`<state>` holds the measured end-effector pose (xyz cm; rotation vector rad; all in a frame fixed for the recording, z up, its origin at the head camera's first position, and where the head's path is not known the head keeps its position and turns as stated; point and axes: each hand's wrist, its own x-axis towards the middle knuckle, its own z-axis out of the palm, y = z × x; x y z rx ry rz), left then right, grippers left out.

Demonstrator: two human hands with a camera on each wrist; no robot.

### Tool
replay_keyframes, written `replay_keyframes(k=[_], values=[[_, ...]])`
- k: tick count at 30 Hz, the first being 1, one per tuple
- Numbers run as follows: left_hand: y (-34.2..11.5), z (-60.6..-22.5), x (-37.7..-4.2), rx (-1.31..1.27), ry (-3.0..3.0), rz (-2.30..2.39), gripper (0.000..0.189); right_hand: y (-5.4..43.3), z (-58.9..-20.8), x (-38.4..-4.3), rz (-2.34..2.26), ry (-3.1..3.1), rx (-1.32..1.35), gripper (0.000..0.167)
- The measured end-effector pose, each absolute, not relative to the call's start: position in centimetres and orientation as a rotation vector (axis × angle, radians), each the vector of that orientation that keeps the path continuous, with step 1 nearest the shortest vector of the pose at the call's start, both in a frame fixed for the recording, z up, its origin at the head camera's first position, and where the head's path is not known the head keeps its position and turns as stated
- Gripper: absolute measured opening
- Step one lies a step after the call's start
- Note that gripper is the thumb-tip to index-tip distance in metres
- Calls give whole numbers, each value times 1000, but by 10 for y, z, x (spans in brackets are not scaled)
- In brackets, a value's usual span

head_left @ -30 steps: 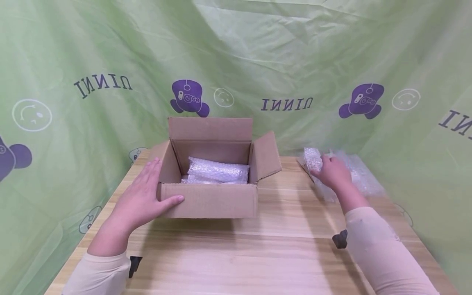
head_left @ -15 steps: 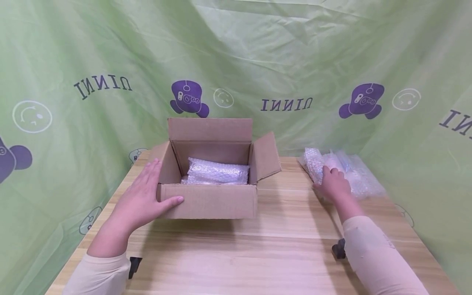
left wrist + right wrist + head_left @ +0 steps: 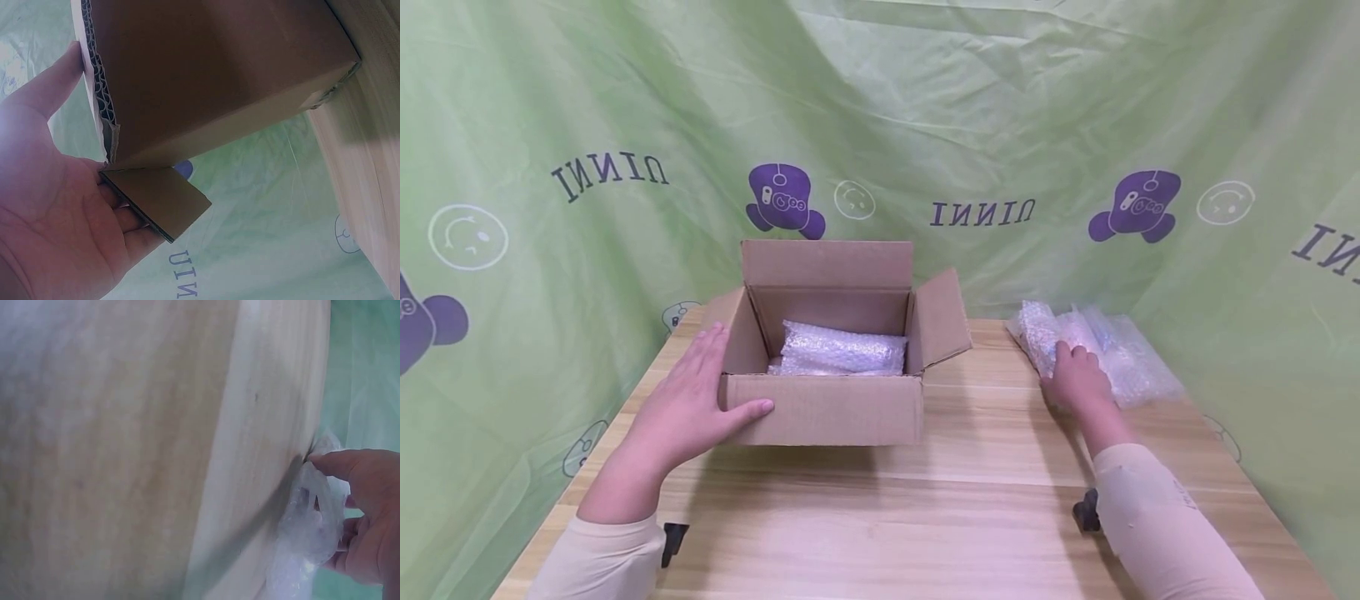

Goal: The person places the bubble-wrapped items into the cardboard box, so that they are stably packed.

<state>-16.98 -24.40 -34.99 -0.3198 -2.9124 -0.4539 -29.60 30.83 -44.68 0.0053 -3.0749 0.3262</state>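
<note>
An open cardboard box (image 3: 827, 408) stands left of the middle of the table. Inside it lie bubble-wrapped packages (image 3: 850, 348). My left hand (image 3: 688, 408) rests against the box's near left corner, fingers straight along the left flap and thumb on the front flap. In the left wrist view the fingers of that hand (image 3: 56, 194) pass behind the small side flap (image 3: 159, 200). At the back right, my right hand (image 3: 1081, 379) grips the near end of a bubble-wrapped package (image 3: 1039, 329). The right wrist view has its thumb and fingers around the crinkled clear wrap (image 3: 312, 519).
More bubble-wrapped packages (image 3: 1138, 358) lie just right of the gripped one, near the table's far right corner. A green printed curtain (image 3: 880, 108) hangs behind and at both sides. The wooden table (image 3: 880, 525) spreads in front of the box.
My right hand has drawn slightly nearer along the bubble-wrapped package, from its upper part to its near end. The left hand and the box have stayed in place.
</note>
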Motion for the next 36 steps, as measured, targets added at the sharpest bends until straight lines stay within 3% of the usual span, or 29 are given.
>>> replay_keyframes(k=[22, 36], values=[[-244, -350, -173, -341, -2899, -457, 117, 321, -427, -306, 481, -3094, -19, 81], [-245, -351, -171, -334, -2905, -459, 116, 320, -415, -303, 590, -3131, 47, 75]])
